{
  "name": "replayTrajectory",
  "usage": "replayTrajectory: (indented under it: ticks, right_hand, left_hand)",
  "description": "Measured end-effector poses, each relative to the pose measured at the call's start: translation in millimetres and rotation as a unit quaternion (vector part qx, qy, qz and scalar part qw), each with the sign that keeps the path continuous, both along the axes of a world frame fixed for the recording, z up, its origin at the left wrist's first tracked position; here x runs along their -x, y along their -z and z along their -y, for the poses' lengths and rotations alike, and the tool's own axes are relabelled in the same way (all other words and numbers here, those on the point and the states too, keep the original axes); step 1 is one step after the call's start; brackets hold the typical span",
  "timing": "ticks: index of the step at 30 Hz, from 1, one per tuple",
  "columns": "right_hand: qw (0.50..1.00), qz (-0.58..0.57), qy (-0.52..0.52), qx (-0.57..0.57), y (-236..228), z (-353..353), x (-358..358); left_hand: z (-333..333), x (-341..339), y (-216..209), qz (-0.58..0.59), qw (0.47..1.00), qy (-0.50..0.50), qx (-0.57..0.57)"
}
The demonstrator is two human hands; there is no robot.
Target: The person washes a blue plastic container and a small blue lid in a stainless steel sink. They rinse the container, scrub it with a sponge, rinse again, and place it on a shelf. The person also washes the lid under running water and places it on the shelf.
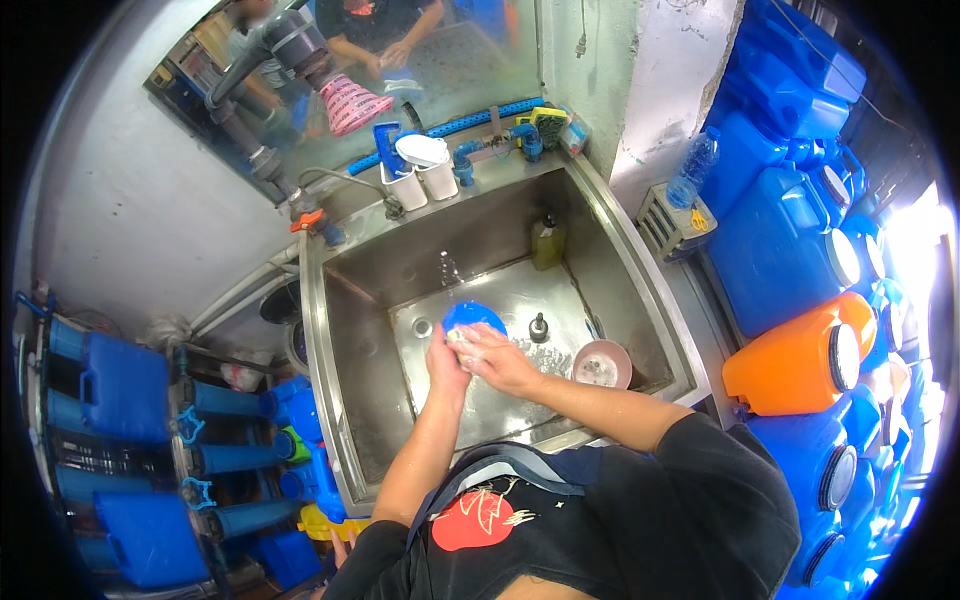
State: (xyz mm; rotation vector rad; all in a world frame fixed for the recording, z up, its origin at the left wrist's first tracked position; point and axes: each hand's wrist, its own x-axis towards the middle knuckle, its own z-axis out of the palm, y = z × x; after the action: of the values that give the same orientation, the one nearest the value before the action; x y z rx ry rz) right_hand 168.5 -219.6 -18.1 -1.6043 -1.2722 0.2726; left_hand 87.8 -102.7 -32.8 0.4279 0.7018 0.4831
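Observation:
Over the middle of a steel sink (365, 420), my two hands are closed together at a blue round dish-like piece (476, 314). My left hand (446, 362) grips its near left side, fingers partly hidden. Across its near side lies my right hand (495, 362), fingers bent around something small and pale, perhaps a sponge or foam, that I cannot make out. Beyond the blue piece, water (449, 268) shows as a splash or thin stream. A pinkish round bowl (602, 365) with pale suds inside sits on the sink floor, right of my right wrist.
A bottle of greenish liquid (548, 243) stands in the sink's far right corner; a dark upright fitting (539, 327) is nearer. White holders (405, 187) and blue taps (465, 163) line the back rim. Blue jugs (775, 250) and an orange jug (795, 358) crowd the right.

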Motion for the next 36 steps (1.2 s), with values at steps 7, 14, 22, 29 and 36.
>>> replayTrajectory:
  ticks: [7, 14, 22, 29, 36]
  right_hand:
    - [0.991, 0.121, 0.059, 0.014, -5, -11, -6]
    - [0.986, 0.105, 0.123, -0.048, -22, 10, -10]
    - [0.986, -0.128, 0.102, -0.033, -59, 12, -25]
    - [0.998, 0.008, 0.063, 0.012, -51, 17, 7]
    - [0.984, 0.059, 0.147, 0.077, -32, -14, -19]
  left_hand:
    - [4, 6, 3, 0.02, 0.998, 0.026, -0.053]
    - [-24, 19, -14, 0.024, 0.994, -0.004, -0.109]
    - [-2, 15, -26, -0.148, 0.975, 0.164, -0.026]
    - [-26, 11, 5, -0.058, 0.991, 0.122, 0.0]
    - [-2, 7, -8, -0.138, 0.96, 0.073, -0.233]
